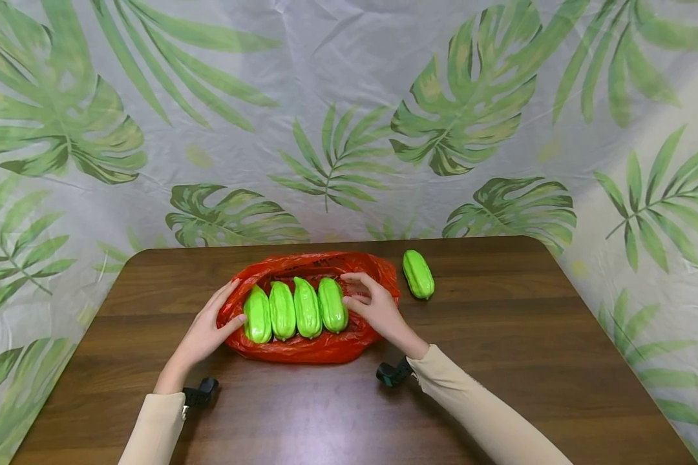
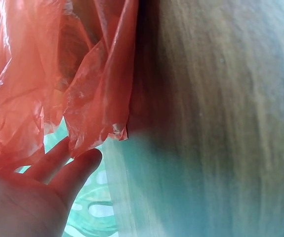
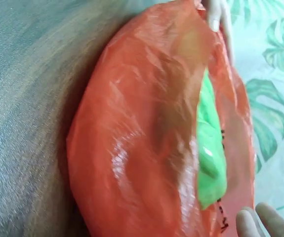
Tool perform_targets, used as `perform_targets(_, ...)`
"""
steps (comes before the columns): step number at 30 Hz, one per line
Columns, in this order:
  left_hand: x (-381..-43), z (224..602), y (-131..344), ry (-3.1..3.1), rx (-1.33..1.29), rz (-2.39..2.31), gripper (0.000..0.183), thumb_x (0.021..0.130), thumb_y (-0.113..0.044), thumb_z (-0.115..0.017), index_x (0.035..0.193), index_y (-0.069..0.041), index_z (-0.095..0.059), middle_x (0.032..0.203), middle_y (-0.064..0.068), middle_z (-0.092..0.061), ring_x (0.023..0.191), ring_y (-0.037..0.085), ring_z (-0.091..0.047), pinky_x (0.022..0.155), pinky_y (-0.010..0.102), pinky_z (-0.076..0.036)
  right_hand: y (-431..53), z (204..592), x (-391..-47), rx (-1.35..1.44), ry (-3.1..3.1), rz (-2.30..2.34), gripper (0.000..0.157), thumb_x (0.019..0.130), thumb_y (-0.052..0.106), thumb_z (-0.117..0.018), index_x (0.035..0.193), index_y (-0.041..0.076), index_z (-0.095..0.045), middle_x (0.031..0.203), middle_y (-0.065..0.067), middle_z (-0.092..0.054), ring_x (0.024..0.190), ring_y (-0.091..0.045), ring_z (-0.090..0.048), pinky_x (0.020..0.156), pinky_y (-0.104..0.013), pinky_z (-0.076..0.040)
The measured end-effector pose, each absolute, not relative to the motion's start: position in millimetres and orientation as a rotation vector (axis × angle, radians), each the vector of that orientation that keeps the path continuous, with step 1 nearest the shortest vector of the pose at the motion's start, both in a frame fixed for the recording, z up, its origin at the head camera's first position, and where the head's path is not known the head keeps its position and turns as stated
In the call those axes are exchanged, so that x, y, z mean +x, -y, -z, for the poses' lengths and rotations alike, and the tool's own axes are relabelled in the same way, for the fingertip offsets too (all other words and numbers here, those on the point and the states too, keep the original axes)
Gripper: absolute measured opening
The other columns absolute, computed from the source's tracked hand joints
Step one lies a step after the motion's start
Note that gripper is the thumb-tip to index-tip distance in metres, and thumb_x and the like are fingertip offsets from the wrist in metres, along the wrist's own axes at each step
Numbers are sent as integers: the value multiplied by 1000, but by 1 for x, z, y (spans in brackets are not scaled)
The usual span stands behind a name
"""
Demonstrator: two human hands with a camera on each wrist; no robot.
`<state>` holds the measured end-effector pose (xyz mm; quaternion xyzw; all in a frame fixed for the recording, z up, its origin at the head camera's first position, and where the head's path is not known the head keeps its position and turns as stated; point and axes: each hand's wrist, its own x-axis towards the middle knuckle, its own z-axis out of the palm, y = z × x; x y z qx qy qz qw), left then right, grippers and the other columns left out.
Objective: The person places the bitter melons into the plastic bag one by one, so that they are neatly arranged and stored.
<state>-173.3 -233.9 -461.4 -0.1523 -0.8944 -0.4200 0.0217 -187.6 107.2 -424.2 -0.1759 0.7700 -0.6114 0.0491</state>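
Observation:
A red plastic bag (image 1: 320,352) lies on the table with its mouth spread wide. Several bright-green, glossy, ribbed gourds (image 1: 306,309) stand side by side in it. My left hand (image 1: 209,326) rests at the bag's left rim, fingers extended along the edge and thumb over it, close to the leftmost gourd. In the left wrist view, fingers (image 2: 77,173) lie straight against the red film. My right hand (image 1: 378,310) reaches over the right rim with loosely bent fingers beside the rightmost gourd. In the right wrist view, its fingertips (image 3: 265,217) stand apart from the visible gourd (image 3: 211,153).
Another green gourd (image 1: 419,274) lies on the brown wooden table (image 1: 500,336), right of the bag. Dark wrist cameras (image 1: 200,392) hang at both wrists. Behind the table hangs a leaf-print cloth (image 1: 349,84).

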Motion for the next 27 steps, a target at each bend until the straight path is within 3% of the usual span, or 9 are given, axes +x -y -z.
perform_targets(4,-173,461,234,2770,-472,1305,71,92,-22,-64,151,-9,-27,152,23,-23,135,47,-24,100,69,-24,-110,406,-181,-558,-2342,1888,39,92,-5,-58,129,-10,-48,132,-27,-49,122,-42,-46,99,-46,-42)
perform_targets(15,-171,459,233,2778,-460,1304,70,93,-22,-63,151,-10,-27,152,22,-23,135,47,-23,100,69,-24,-125,402,-185,-574,-2312,1982,41,92,-3,-59,130,-13,-47,129,-28,-50,120,-42,-48,95,-44,-45)
perform_targets(23,-171,459,233,2779,-457,1305,70,93,-22,-63,151,-10,-28,152,22,-23,135,47,-23,100,68,-24,-138,400,-190,-566,-2298,2064,40,93,-5,-56,130,-16,-44,132,-33,-45,122,-48,-43,100,-52,-38)
perform_targets(27,-172,460,234,2779,-454,1310,70,92,-21,-64,151,-9,-27,152,22,-23,136,47,-23,100,68,-24,-144,401,-192,-539,-2333,2072,40,93,-5,-57,129,-16,-45,132,-32,-45,122,-46,-44,100,-49,-39)
